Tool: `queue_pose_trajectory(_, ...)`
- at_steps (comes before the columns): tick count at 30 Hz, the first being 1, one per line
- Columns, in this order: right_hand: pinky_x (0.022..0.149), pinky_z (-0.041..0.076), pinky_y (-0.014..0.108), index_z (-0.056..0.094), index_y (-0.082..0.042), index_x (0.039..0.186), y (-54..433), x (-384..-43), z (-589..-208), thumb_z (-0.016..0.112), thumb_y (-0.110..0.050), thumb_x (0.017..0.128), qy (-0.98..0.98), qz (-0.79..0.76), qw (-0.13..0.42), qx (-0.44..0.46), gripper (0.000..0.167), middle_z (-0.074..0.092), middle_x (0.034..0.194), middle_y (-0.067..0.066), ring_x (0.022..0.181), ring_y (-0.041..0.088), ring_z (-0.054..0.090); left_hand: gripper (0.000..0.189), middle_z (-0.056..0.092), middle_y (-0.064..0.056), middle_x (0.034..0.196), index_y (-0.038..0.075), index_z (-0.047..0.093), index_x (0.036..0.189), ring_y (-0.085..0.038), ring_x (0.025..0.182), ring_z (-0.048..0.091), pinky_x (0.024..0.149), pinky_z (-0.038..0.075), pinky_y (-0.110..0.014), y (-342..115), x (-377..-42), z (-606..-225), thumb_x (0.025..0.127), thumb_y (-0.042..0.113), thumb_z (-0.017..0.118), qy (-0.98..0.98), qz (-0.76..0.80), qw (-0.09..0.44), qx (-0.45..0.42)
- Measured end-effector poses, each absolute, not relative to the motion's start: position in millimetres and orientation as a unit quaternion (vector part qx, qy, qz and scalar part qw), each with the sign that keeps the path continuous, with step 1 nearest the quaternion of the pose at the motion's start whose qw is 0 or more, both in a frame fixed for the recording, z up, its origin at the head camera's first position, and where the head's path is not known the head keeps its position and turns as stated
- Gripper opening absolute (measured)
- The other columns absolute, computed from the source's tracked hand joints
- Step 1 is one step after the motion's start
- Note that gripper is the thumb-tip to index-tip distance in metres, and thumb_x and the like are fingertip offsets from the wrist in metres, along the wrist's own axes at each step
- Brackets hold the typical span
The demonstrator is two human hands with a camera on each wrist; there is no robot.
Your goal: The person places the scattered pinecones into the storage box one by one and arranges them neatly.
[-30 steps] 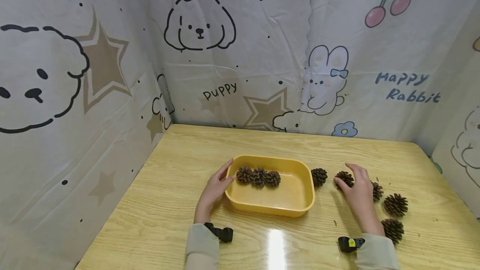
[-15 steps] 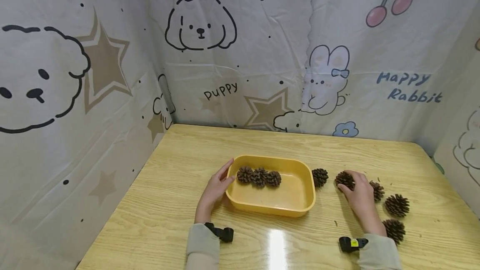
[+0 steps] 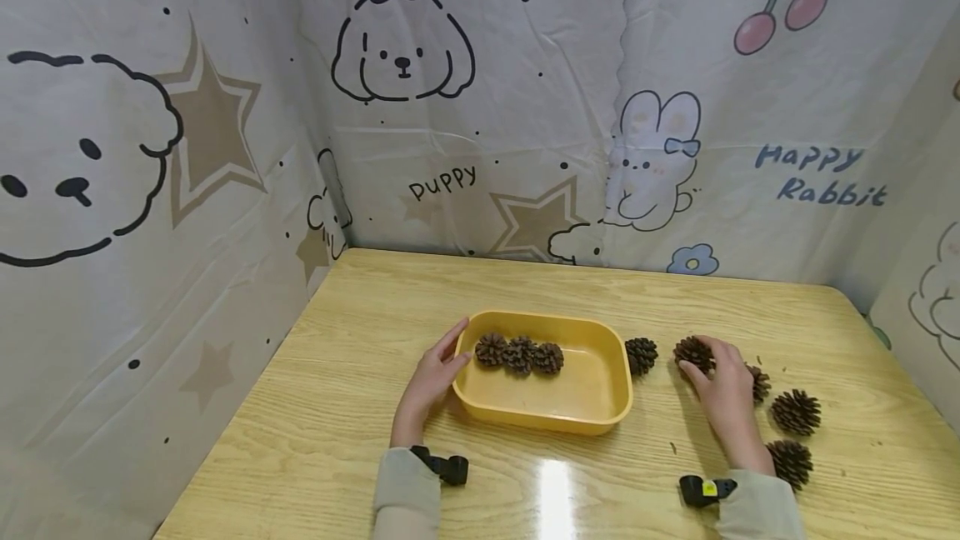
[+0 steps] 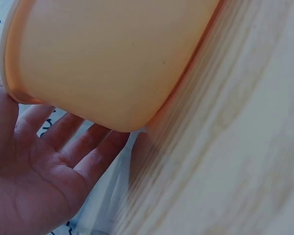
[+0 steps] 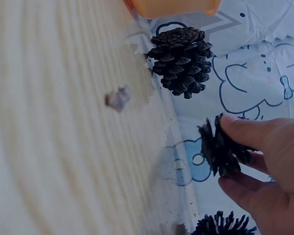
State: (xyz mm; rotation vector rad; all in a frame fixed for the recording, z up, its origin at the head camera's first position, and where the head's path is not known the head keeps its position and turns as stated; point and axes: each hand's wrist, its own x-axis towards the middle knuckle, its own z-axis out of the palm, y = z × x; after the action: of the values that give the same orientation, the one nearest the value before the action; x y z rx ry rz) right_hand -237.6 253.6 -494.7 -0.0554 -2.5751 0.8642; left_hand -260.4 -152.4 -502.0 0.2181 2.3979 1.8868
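Observation:
A yellow plastic tray [image 3: 592, 403] stands on the table, with three pine cones [image 3: 520, 354] lined up along its back left part. My left hand [image 3: 432, 377] holds the tray by its left end, thumb over the rim and fingers against the outside wall; the left wrist view shows the palm beside the tray [image 4: 103, 58]. To the right of the tray, my right hand [image 3: 726, 386] pinches a pine cone [image 3: 692, 354] between thumb and fingers. In the right wrist view this pine cone [image 5: 218, 149] appears raised off the table, its far side partly covered by the fingers.
One pine cone [image 3: 642, 356] sits against the tray's right end. Several others lie at the right: a partly hidden pine cone [image 3: 761, 384] behind the right hand, a pine cone [image 3: 797, 412] and another [image 3: 791, 462] beside the sleeve. A printed curtain [image 3: 465, 132] encloses the table [image 3: 337, 373].
My right hand has closed its fingers around the pine cone and lifted it slightly. The left hand and the tray have stayed in place.

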Motion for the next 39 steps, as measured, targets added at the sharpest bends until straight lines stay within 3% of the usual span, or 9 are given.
queue_pose_trajectory(10,0.092,0.046,0.065,0.058,0.009,0.121,237.9,-241.7,-489.0,0.077,0.004,0.077,-0.883,0.328,0.334,0.035,0.049,0.056,0.122,0.033,0.112,0.050,0.053,0.057,0.029,-0.014,0.161,0.015,0.036,0.153,-0.036,0.147,0.030,0.121,0.028,-0.051,-152.8,-260.4,-501.6,0.100,0.011,0.054,0.777,0.624,0.041,0.063)
queue_pose_trajectory(23,0.092,0.047,0.059,0.059,0.006,0.123,216.0,-240.7,-482.9,0.078,0.002,0.076,-0.872,0.346,0.338,0.079,0.051,0.058,0.124,0.029,0.115,0.046,0.055,0.056,0.029,-0.012,0.161,0.016,0.036,0.153,-0.035,0.148,0.028,0.122,0.026,-0.051,-151.8,-260.8,-500.1,0.100,0.013,0.054,0.775,0.627,0.041,0.062)
queue_pose_trajectory(26,0.088,0.048,0.049,0.060,0.005,0.122,211.3,-240.7,-481.2,0.079,0.002,0.075,-0.870,0.338,0.347,0.091,0.052,0.059,0.123,0.027,0.113,0.043,0.057,0.056,0.029,-0.011,0.161,0.017,0.036,0.153,-0.034,0.149,0.027,0.122,0.026,-0.050,-151.8,-260.7,-499.7,0.100,0.013,0.054,0.774,0.629,0.044,0.060)
queue_pose_trajectory(29,0.092,0.052,0.020,0.061,0.004,0.122,205.8,-239.6,-477.2,0.080,0.003,0.074,-0.868,0.343,0.344,0.104,0.051,0.060,0.121,0.025,0.111,0.040,0.058,0.056,0.029,-0.012,0.161,0.016,0.036,0.153,-0.034,0.149,0.028,0.122,0.026,-0.051,-151.8,-260.1,-499.3,0.100,0.013,0.054,0.773,0.629,0.045,0.060)
queue_pose_trajectory(32,0.091,0.034,-0.008,0.061,0.004,0.122,199.5,-239.2,-473.5,0.079,0.004,0.074,-0.866,0.357,0.331,0.117,0.051,0.060,0.121,0.025,0.110,0.038,0.057,0.056,0.029,-0.013,0.161,0.016,0.036,0.153,-0.035,0.148,0.029,0.121,0.027,-0.051,-151.8,-259.6,-498.9,0.100,0.013,0.054,0.774,0.629,0.044,0.061)
queue_pose_trajectory(34,0.092,0.028,-0.011,0.061,0.003,0.122,194.9,-238.9,-471.4,0.079,0.004,0.075,-0.866,0.361,0.323,0.123,0.051,0.059,0.122,0.024,0.111,0.037,0.057,0.056,0.029,-0.013,0.161,0.015,0.036,0.153,-0.035,0.148,0.029,0.121,0.027,-0.051,-151.9,-259.5,-499.1,0.100,0.013,0.054,0.772,0.631,0.043,0.064)
queue_pose_trajectory(39,0.093,0.038,-0.004,0.061,0.001,0.122,183.1,-239.7,-470.4,0.080,0.002,0.075,-0.873,0.347,0.312,0.138,0.051,0.060,0.122,0.022,0.113,0.037,0.057,0.056,0.030,-0.013,0.161,0.015,0.036,0.153,-0.035,0.148,0.029,0.122,0.027,-0.051,-152.0,-259.5,-499.9,0.100,0.012,0.054,0.770,0.633,0.042,0.066)
